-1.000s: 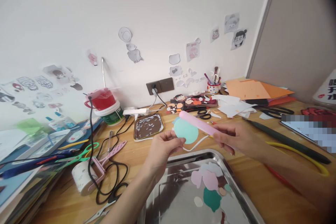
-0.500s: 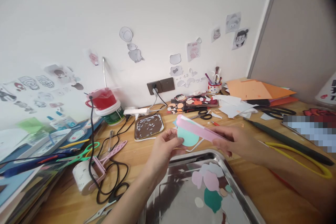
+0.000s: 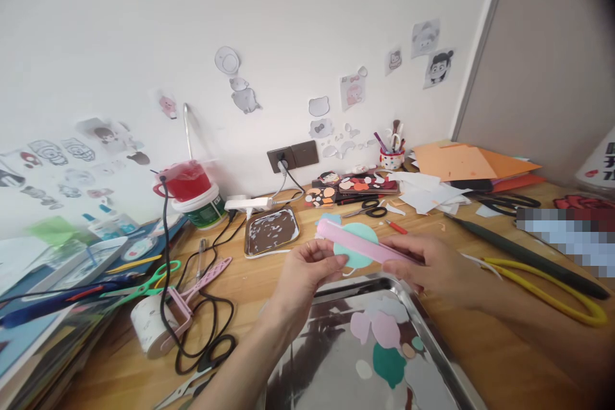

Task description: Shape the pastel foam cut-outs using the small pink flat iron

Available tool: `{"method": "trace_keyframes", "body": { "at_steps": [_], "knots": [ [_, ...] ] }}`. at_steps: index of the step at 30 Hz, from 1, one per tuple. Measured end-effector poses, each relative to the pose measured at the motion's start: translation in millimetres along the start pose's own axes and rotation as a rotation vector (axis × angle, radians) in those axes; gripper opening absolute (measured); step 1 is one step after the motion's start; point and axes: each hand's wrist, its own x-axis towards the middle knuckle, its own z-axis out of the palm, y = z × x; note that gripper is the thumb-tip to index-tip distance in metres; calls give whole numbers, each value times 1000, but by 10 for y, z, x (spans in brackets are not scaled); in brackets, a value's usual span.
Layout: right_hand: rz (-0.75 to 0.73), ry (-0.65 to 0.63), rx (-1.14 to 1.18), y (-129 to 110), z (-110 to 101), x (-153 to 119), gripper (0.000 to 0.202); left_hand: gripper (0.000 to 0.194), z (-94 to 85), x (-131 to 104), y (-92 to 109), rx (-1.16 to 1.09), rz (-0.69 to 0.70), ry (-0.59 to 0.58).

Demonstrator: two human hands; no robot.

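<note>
The fingers of the left hand (image 3: 305, 278) are pinched narrow on the edge of a mint paper disc (image 3: 355, 261), and the fingers of the right hand (image 3: 432, 264) are closed around one end of a pink stick (image 3: 358, 243). The disc is between the two sets of fingers, and the stick slants across its face, its rounded tip reaching past the disc above the left fingers. Both things are held up near the far rim of a metal tray (image 3: 432, 339). In this tray, nearer the wearer than the fingers, lie pink paper pieces (image 3: 385, 330), a dark green piece (image 3: 389, 364) and other small cutouts. Just beyond the left fingers, a light blue piece (image 3: 328, 218) rests on the wooden tabletop (image 3: 269, 275), and to their left and farther off sits a small brown tray (image 3: 271, 232) with pale patches. Beyond the right fingers are a red pen (image 3: 396, 227), black-handled scissors (image 3: 375, 209) and a spread of white paper scraps (image 3: 423, 197), with orange sheets (image 3: 454, 163) farther back. To the right of the right fingers are a yellow loop (image 3: 571, 309) and a long dark green tool (image 3: 533, 261). Well to the left of the left fingers are a white roll (image 3: 151, 327), a pink roller handle (image 3: 211, 275), tangled black cord (image 3: 233, 307) and green-handled scissors (image 3: 158, 277).
</note>
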Motion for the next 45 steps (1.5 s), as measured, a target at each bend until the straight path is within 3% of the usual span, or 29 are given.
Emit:
{"method": "trace_keyframes", "body": {
  "at_steps": [27,45],
  "knots": [
    [-67,-48,-116,-34,-1,-5,25,14,-32,13,-55,16,48,34],
    [-16,30,-17,-84,-79,-17,23,15,-34,4,-19,66,56,64]
  ]
}}
